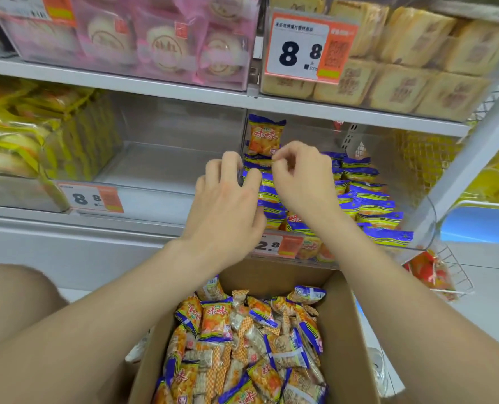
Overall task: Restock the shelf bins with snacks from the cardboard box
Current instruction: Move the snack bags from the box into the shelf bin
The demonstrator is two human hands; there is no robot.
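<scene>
My right fingertips (283,161) are curled tight and seem to pinch the crimped edge of a snack packet (261,161), just below the upright packet (265,135). My left fingers (228,167) bend against the row of packets (364,199); I cannot tell whether they are gripping or bracing. If I let go early, I think the row could slump across the clear bin (429,211). The cardboard box (344,330) sits below, with plenty of packets left.

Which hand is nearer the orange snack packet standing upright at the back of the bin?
Right. The right hand reaches just below the upright packet; the left hand sits lower and further left.
</scene>
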